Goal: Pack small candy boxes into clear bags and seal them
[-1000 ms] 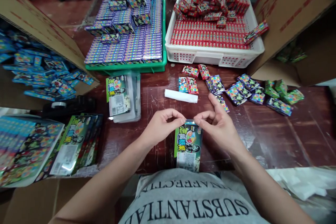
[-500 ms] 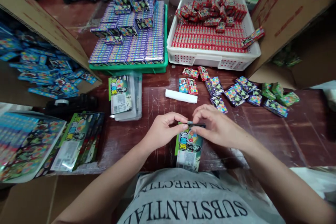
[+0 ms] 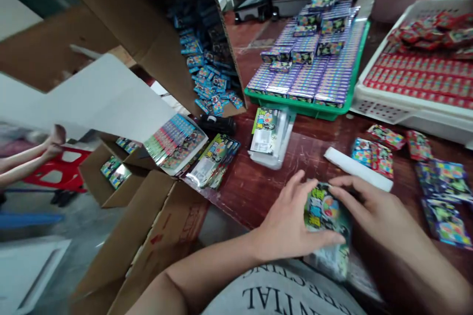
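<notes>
A flat green-and-black candy packet (image 3: 325, 216) in clear plastic lies in front of my shirt at the table's edge. My left hand (image 3: 291, 226) spans it, with the fingers at its left edge and the thumb across its face. At its upper right corner, my right hand (image 3: 373, 206) pinches the top edge between thumb and forefinger. Just beyond my hands is a white roll (image 3: 357, 169). Left of that rests a stack of clear plastic sleeves (image 3: 283, 142) with a printed packet on top. Small blue and red candy boxes (image 3: 372, 157) lie past the roll.
A green tray (image 3: 306, 106) of purple boxes and a white basket (image 3: 380, 110) of red ones stand behind. Packed candy packets (image 3: 212, 160) lie left, near a carton of blue boxes (image 3: 212, 83). Open cartons (image 3: 148, 241) stand below. Another person's limbs (image 3: 51, 145) show beside a red stool.
My view has swung left, bringing the floor and cartons into sight. My left hand has moved from pinching the packet's top to spread across it; my right stays at the top edge.
</notes>
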`<state>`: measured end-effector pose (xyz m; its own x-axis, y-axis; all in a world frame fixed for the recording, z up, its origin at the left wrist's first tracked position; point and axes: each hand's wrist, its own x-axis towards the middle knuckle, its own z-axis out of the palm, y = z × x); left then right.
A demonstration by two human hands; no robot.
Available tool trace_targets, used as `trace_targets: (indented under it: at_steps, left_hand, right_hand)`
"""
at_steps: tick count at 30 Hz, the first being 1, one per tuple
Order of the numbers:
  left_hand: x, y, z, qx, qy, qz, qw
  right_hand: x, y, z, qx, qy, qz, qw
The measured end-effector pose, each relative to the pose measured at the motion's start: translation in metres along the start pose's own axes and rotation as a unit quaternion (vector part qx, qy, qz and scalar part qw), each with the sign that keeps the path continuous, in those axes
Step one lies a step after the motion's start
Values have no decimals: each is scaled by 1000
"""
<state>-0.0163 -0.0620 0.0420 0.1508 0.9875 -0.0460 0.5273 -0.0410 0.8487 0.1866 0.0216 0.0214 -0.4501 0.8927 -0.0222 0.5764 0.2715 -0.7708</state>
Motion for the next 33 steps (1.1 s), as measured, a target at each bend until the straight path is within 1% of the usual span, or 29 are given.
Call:
trace_targets:
  at_steps: [2, 3, 4, 5, 6, 7, 8, 10, 11, 12, 13, 14, 15, 16, 17, 18, 19, 20, 21, 22, 23, 24, 25, 26, 27, 28, 30, 31, 33]
  left_hand:
    - [-14, -7, -18, 117, 65, -23, 991]
    - [-18, -14, -32, 174, 108, -30, 978]
    - [-20, -24, -50, 228, 155, -40, 960]
    - [-20, -36, -71, 279, 196, -57, 938]
    - [-19, -50, -94, 321, 226, -84, 916]
    - [-17, -63, -117, 356, 240, -125, 895]
    - [-14, -76, -140, 383, 236, -171, 876]
    - [-9, -96, -175, 412, 191, -235, 859]
    - [-7, -102, -186, 420, 170, -248, 856]
    - [-5, -104, -192, 425, 163, -244, 857]
    - [-3, -103, -192, 424, 174, -224, 860]
    - [-1, -100, -188, 411, 200, -194, 868]
    - [2, -94, -179, 375, 228, -161, 884]
    - [6, -87, -169, 307, 246, -136, 909]
    - [10, -79, -156, 204, 244, -126, 940]
    - [16, -72, -143, 73, 218, -131, 964]
    - [21, -65, -129, -69, 174, -148, 971]
    - [27, -60, -116, -200, 125, -171, 957]
    - [34, -55, -103, -303, 82, -192, 930]
    - [39, -52, -91, -373, 55, -203, 904]
    - [44, -48, -79, -408, 41, -203, 889]
    - [49, -45, -67, -418, 31, -190, 888]
    - [52, -41, -56, -411, 17, -166, 896]
    - [54, -37, -45, -393, -8, -134, 910]
    - [56, -33, -35, -368, -43, -102, 923]
    - [57, -28, -26, -339, -86, -73, 934]
    - [59, -18, -12, -282, -162, -28, 945]
    - [60, -13, -7, -258, -187, -11, 948]
    - [63, -6, -1, -220, -222, 17, 950]
  right_hand:
    - [34, -30, 23, 63, 50, -21, 997]
    - [51, -45, 36, 93, 48, -51, 993]
    - [68, -59, 49, 105, 31, -86, 990]
    - [84, -69, 62, 85, 17, -122, 989]
    - [98, -75, 74, 34, 11, -159, 987]
    - [109, -77, 86, -36, 3, -189, 981]
    - [117, -76, 96, -110, -4, -213, 971]
    - [125, -67, 110, -220, -22, -238, 946]
    - [125, -61, 115, -245, -30, -245, 938]
    - [123, -56, 116, -254, -32, -253, 933]
    - [118, -51, 116, -249, -27, -261, 932]
    - [111, -49, 113, -236, -14, -267, 934]
    - [102, -48, 108, -219, 7, -273, 937]
    - [92, -48, 102, -194, 35, -280, 940]
    - [80, -49, 94, -166, 67, -287, 941]
    - [66, -51, 85, -141, 99, -297, 939]
    - [52, -54, 77, -121, 121, -312, 935]
    - [38, -55, 68, -110, 125, -332, 929]
    - [23, -56, 59, -107, 110, -353, 923]
    - [10, -56, 50, -111, 77, -370, 919]
    - [-1, -55, 42, -116, 33, -377, 918]
    - [-10, -52, 34, -119, -8, -369, 922]
    - [-16, -50, 27, -118, -33, -345, 931]
    - [-20, -47, 19, -116, -31, -304, 945]
    - [-21, -43, 13, -115, -4, -250, 961]
    - [-21, -40, 6, -116, 38, -192, 974]
    - [-19, -33, -5, -123, 115, -95, 981]
    - [-18, -30, -10, -120, 128, -64, 982]
    - [-19, -25, -20, -97, 119, -35, 988]
